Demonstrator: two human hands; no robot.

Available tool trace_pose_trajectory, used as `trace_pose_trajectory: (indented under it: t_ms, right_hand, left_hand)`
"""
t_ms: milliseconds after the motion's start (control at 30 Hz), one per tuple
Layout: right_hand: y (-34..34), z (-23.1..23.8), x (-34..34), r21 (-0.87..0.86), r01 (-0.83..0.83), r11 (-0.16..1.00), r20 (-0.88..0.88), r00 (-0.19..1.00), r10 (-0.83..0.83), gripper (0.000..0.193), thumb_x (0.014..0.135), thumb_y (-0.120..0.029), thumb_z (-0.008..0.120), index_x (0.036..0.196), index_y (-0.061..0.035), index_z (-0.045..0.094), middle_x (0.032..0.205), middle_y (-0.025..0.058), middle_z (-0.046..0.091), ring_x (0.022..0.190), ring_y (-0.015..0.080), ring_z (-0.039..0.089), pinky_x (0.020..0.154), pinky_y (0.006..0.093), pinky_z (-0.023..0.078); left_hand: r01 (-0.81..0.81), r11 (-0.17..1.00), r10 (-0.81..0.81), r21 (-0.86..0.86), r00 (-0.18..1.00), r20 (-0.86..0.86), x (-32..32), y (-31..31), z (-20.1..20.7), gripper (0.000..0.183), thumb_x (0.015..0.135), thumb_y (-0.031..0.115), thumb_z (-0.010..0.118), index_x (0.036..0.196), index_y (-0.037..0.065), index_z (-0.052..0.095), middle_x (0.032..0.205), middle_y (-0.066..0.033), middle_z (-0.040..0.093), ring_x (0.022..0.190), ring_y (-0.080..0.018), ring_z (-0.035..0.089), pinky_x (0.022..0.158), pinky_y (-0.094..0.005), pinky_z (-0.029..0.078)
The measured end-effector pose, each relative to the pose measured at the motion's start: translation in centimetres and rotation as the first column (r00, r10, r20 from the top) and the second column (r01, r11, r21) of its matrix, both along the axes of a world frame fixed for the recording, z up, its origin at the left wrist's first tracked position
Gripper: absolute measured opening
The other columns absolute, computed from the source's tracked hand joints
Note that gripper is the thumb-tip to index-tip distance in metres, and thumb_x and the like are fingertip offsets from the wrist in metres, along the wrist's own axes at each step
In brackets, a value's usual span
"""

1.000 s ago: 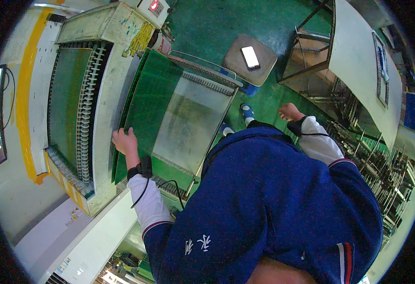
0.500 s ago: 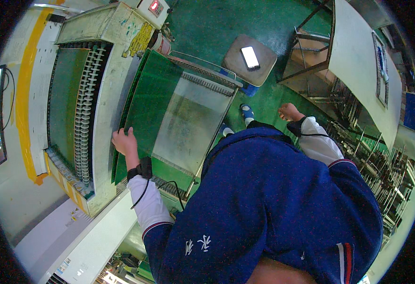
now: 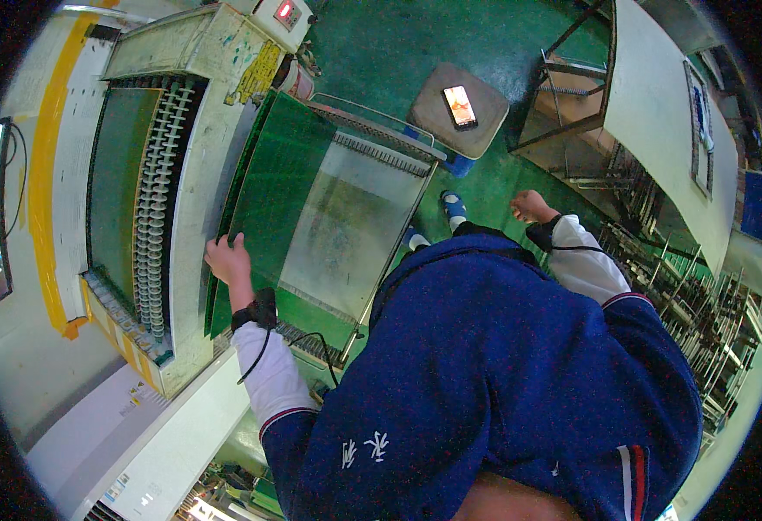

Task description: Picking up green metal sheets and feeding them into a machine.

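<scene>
My left hand [image 3: 229, 260] is at the upper edge of a thin green panel [image 3: 272, 187], fingers bent over the edge. The panel leans in a wire-sided rack [image 3: 420, 165], with at least one more dark green sheet close behind it. A pale, greyish translucent sheet [image 3: 337, 226] lies lower in the same rack. My right hand [image 3: 530, 207] hangs at my right side with its fingers curled in, touching nothing. I see nothing in it. Each wrist wears a black band with a cable.
To the left stands a machine with a row of white rollers [image 3: 155, 217] in its opening. A phone [image 3: 460, 106] with a lit screen lies on a brown stool [image 3: 492, 111] ahead. At the right are a pale table [image 3: 659, 113] and several metal racks [image 3: 702, 321].
The phone's screen has turned from plain white to an orange picture. Both hands stay practically where they were.
</scene>
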State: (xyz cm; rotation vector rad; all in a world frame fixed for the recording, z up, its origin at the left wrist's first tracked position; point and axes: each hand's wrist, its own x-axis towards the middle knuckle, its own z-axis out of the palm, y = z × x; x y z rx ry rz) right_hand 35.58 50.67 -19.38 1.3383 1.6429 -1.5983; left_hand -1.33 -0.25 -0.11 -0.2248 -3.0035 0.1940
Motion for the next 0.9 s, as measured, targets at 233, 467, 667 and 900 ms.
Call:
trace_pose_trajectory:
  t_ms: [233,467,667,900]
  right_hand:
    - [0.0,1.3,-0.9,0.052,-0.033,0.998,-0.021,0.999,0.034,0.015,0.074,-0.015,0.054,0.065,-0.0045,0.050,0.052,0.0030,0.048,0.041,0.0109,0.044,0.034,0.0244,0.030]
    - [2.2,-4.1,-1.0,-0.073,-0.157,0.985,-0.223,0.965,0.138,0.019,0.074,-0.016,0.054,0.059,-0.0057,0.047,0.052,0.0030,0.048,0.041,0.0115,0.044,0.034,0.0252,0.030]
    - [0.9,-0.3,-3.9,-0.088,-0.035,0.995,-0.100,0.995,0.026,0.019,0.073,-0.016,0.054,0.059,-0.0056,0.047,0.051,0.0035,0.049,0.039,0.0129,0.044,0.033,0.0262,0.030]
    - [3.9,-11.3,-3.5,-0.211,-0.310,0.927,-0.283,0.927,0.246,0.015,0.074,-0.019,0.053,0.062,-0.0100,0.050,0.053,0.0029,0.048,0.039,0.0129,0.042,0.031,0.0270,0.026]
  left_hand:
    - [0.082,0.990,-0.077,0.115,0.996,-0.052,-0.5,-2.4,2.3,0.030,0.071,0.027,0.062,0.090,0.004,0.061,0.113,-0.0081,0.047,0.099,-0.0305,0.045,0.079,-0.0396,0.040]
    - [0.045,0.981,-0.037,0.188,0.998,-0.050,0.8,-1.7,9.4,0.032,0.073,0.028,0.060,0.091,0.002,0.059,0.095,-0.0131,0.056,0.087,-0.0307,0.051,0.075,-0.0384,0.039]
    - [-0.043,0.973,0.048,0.226,0.999,-0.017,1.6,-2.6,20.5,0.041,0.076,0.032,0.057,0.098,-0.002,0.056,0.090,-0.0182,0.058,0.082,-0.0279,0.054,0.074,-0.0348,0.041]
    - [-0.165,0.297,0.321,0.940,0.945,0.065,7.0,-8.8,27.6,0.033,0.079,0.014,0.056,0.106,-0.003,0.051,0.102,-0.0136,0.054,0.087,-0.0228,0.051,0.077,-0.0290,0.042]
